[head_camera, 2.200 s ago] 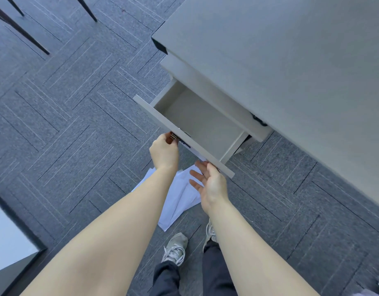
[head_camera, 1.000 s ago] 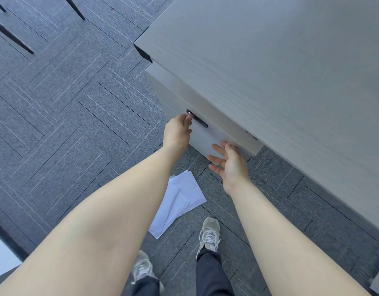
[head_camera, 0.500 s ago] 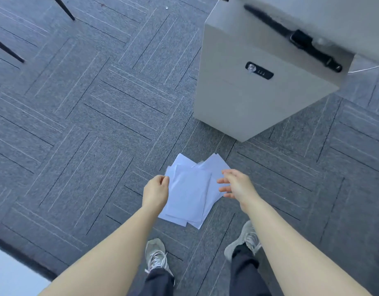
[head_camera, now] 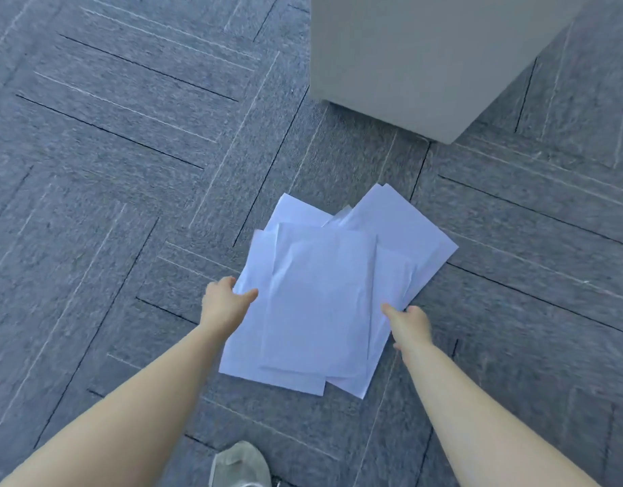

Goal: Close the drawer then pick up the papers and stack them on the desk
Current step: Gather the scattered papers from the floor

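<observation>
Most of your view is grey carpet (head_camera: 120, 177), laid in tiles with a line pattern running in different directions. At about one o'clock stands the pale grey cabinet (head_camera: 426, 61), its lower corner meeting the floor; only a plain face of it shows, so you cannot tell from here how the drawer sits.

Near the centre, slightly toward five o'clock, the papers (head_camera: 324, 297) lie on the carpet in a loose, fanned pile, several white sheets overlapping at different angles, corners sticking out toward twelve and two o'clock.

Your left hand (head_camera: 224, 304) is at the pile's nine o'clock edge, thumb on top of the sheets and fingers curled at the margin, pinching it. Your right hand (head_camera: 410, 325) is at the three o'clock edge, closed around the border of the sheets there, fingers tucked out of sight. Both bare forearms reach in from the bottom corners.

At six o'clock, the toe of one grey shoe (head_camera: 239, 465) pokes in, well apart from the pile.
</observation>
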`<state>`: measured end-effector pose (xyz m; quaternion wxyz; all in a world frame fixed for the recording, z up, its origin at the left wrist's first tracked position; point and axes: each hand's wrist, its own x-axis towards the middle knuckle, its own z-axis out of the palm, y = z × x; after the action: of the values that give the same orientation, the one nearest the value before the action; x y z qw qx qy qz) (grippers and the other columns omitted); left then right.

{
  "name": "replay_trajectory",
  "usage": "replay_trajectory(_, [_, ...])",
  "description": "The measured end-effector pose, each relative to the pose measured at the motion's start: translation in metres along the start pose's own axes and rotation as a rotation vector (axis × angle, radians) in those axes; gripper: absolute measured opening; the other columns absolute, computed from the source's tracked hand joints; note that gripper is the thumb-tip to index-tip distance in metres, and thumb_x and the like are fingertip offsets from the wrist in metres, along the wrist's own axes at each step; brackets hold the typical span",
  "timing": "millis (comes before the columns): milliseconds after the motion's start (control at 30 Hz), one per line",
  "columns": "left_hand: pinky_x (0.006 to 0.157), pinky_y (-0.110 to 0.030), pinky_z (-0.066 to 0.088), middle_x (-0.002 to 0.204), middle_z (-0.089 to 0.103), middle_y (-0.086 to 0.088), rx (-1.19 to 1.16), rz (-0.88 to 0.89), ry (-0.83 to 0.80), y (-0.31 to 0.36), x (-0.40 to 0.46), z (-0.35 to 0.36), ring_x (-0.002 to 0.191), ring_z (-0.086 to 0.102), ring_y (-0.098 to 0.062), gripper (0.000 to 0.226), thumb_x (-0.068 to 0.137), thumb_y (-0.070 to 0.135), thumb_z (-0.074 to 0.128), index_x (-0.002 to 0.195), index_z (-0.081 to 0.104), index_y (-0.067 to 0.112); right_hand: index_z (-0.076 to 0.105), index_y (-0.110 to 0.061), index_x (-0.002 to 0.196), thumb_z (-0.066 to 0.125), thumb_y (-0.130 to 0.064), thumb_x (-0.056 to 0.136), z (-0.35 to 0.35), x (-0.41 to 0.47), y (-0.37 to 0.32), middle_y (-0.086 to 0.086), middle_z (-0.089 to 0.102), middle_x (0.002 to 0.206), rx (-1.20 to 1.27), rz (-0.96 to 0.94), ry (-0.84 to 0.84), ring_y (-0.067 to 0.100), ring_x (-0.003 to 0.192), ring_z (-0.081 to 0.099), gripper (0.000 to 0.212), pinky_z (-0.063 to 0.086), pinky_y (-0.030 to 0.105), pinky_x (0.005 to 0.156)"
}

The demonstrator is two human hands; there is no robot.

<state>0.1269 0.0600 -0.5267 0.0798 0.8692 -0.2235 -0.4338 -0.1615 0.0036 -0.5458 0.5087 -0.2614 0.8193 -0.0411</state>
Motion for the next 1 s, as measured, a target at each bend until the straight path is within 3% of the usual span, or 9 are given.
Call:
replay_trajectory(133, [0.097, -0.048, 0.042, 0.129, 0.051, -0.022, 0.074, -0.023, 0.171, -0.007, 0.057, 0.035, 0.123, 0.046, -0.042, 0.073, 0.070, 0.050, 0.073, 0.121, 0.056, 0.002, 0.054, 0.004, 0.118, 0.076, -0.053, 0.069, 0.022, 0.057, 0.007, 0.022, 0.064, 0.117, 0.072, 0.020, 0.284, 0.038, 0.101, 0.064, 0.078, 0.046, 0.036, 0.067])
replay_trajectory(233, [0.096, -0.048, 0.045, 0.122, 0.055, -0.015, 0.104, -0.018, 0.274, -0.003, 0.061, 0.050, 0.123, 0.044, -0.038, 0.074, 0.065, 0.056, 0.073, 0.117, 0.055, 0.006, 0.063, -0.002, 0.109, 0.071, -0.060, 0.064, 0.036, 0.069, 0.006, 0.021, 0.061, 0.118, 0.004, -0.016, 0.352, 0.038, 0.103, 0.060, 0.074, 0.050, 0.043, 0.081])
replay_trajectory(333, [0.088, -0.047, 0.050, 0.107, 0.061, -0.009, 0.099, 0.052, 0.212, 0.000, 0.055, 0.065, 0.108, 0.055, -0.034, 0.068, 0.056, 0.060, 0.070, 0.103, 0.062, 0.011, 0.071, -0.013, 0.098, 0.065, -0.053, 0.065, 0.050, 0.062, 0.005, 0.015, 0.057, 0.114, -0.144, -0.100, 0.286, 0.038, 0.097, 0.061, 0.052, 0.050, 0.047, 0.088])
replay_trajectory(467, [0.074, -0.039, 0.052, 0.097, 0.067, -0.006, -0.148, 0.085, 0.038, 0.016, 0.049, 0.070, 0.087, 0.064, -0.027, 0.047, 0.063, 0.037, 0.078, 0.097, 0.061, 0.009, 0.059, -0.015, 0.069, 0.061, -0.031, 0.067, 0.062, 0.047, -0.006, 0.014, 0.065, 0.100, -0.097, -0.212, 0.116, 0.031, 0.077, 0.061, 0.017, 0.042, 0.030, 0.059])
replay_trajectory(567, [0.082, -0.048, 0.059, 0.090, 0.077, -0.012, -0.258, 0.099, -0.084, 0.021, 0.052, 0.068, 0.084, 0.073, -0.030, 0.038, 0.053, 0.027, 0.074, 0.087, 0.072, 0.010, 0.059, -0.010, 0.080, 0.066, -0.022, 0.071, 0.059, 0.043, -0.010, 0.012, 0.067, 0.088, 0.063, -0.196, 0.083, 0.030, 0.074, 0.062, 0.016, 0.044, 0.031, 0.058])
replay_trajectory(633, [0.082, -0.051, 0.059, 0.089, 0.077, -0.014, -0.268, 0.141, -0.118, 0.019, 0.054, 0.067, 0.084, 0.074, -0.032, 0.035, 0.052, 0.021, 0.069, 0.084, 0.073, 0.011, 0.061, -0.007, 0.102, 0.070, -0.021, 0.071, 0.057, 0.043, -0.011, 0.012, 0.069, 0.095, 0.193, -0.146, 0.113, 0.032, 0.085, 0.067, 0.035, 0.050, 0.034, 0.070])
replay_trajectory(700, [0.083, -0.051, 0.059, 0.091, 0.077, -0.015, -0.303, 0.173, -0.164, 0.017, 0.057, 0.068, 0.082, 0.073, -0.032, 0.030, 0.054, 0.015, 0.066, 0.084, 0.072, 0.013, 0.058, -0.006, 0.111, 0.073, -0.020, 0.070, 0.059, 0.047, -0.012, 0.012, 0.068, 0.100, 0.259, -0.104, 0.104, 0.032, 0.091, 0.067, 0.046, 0.052, 0.036, 0.076])
replay_trajectory(833, [0.079, -0.047, 0.059, 0.088, 0.074, -0.017, -0.422, 0.214, -0.306, 0.014, 0.048, 0.068, 0.069, 0.070, -0.026, 0.028, 0.057, 0.004, 0.062, 0.084, 0.070, 0.008, 0.064, 0.003, 0.106, 0.077, -0.009, 0.070, 0.063, 0.046, -0.016, 0.015, 0.068, 0.100, 0.337, -0.041, -0.141, 0.031, 0.091, 0.067, 0.040, 0.054, 0.046, 0.091])
replay_trajectory(1000, [0.059, -0.028, 0.059, 0.063, 0.072, 0.002, -0.595, 0.279, -0.171, 0.036, 0.008, 0.019, 0.060, 0.064, -0.017, 0.024, 0.056, 0.007, 0.072, 0.080, 0.068, 0.004, 0.071, -0.005, 0.089, 0.080, -0.011, 0.067, 0.033, -0.003, -0.051, 0.014, 0.075, 0.092, 0.399, -0.231, -0.227, 0.032, 0.087, 0.071, 0.025, 0.057, 0.050, 0.086])
